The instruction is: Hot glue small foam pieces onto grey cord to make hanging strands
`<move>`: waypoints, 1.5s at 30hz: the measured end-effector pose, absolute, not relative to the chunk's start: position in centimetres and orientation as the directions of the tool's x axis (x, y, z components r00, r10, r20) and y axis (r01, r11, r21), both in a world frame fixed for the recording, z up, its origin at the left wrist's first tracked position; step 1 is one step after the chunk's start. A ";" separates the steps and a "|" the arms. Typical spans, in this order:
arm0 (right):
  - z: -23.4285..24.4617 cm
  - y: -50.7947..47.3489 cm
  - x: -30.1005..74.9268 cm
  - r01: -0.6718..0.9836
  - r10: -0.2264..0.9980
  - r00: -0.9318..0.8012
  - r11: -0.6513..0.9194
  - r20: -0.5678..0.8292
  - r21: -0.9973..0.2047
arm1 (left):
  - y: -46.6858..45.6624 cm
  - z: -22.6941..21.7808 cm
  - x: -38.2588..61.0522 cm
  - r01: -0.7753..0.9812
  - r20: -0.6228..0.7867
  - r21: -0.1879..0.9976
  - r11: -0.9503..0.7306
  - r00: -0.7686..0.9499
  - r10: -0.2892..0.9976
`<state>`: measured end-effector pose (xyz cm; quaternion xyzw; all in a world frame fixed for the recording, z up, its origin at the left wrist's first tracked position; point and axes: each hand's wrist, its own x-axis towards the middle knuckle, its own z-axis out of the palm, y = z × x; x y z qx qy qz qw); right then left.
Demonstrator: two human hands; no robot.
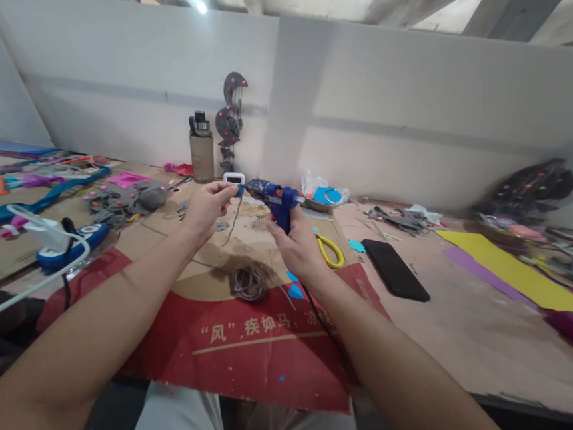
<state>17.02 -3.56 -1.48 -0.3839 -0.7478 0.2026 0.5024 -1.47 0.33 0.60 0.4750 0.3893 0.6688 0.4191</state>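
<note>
My right hand (297,236) is wrapped round the handle of a blue hot glue gun (280,201), whose nozzle points left. Its black cord runs down under my right forearm. With the fingertips pinched, my left hand (212,202) holds a small blue piece (240,189) right at the nozzle. A thin grey cord (234,220) hangs down from that piece. Below both hands, a coil of grey cord (248,282) lies on a red and tan cardboard sheet (274,361). Small blue cut pieces (296,291) rest beside the coil.
Yellow-handled scissors or pliers (331,252) and a black phone (396,270) lie to the right. A bottle (202,147) stands at the back wall. On the left sit a blue power strip (73,250) with a white cable and grey felt pieces (127,201). Yellow sheet (517,269) lies far right.
</note>
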 end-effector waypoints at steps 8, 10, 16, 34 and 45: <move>-1.6 -3.6 16.9 0.382 0.783 -0.199 0.616 0.590 -0.689 | 0.5 0.4 -1.6 -0.190 0.319 0.916 -0.352 -0.184 0.930; -1.6 -3.6 16.9 0.389 0.781 -0.200 0.617 0.591 -0.684 | 0.5 0.5 -1.5 -0.187 0.320 0.917 -0.353 -0.185 0.929; -1.5 -3.6 16.9 0.391 0.784 -0.201 0.614 0.587 -0.686 | 0.4 0.6 -1.5 -0.194 0.316 0.915 -0.355 -0.205 0.926; -1.8 -3.5 16.7 0.341 0.738 -0.169 0.665 0.653 -0.664 | 0.4 0.6 -1.5 -0.139 0.329 0.922 -0.361 -0.209 0.921; -1.6 -3.6 16.6 0.325 0.726 -0.174 0.680 0.665 -0.657 | 0.4 0.5 -1.5 -0.137 0.339 0.920 -0.366 -0.184 0.923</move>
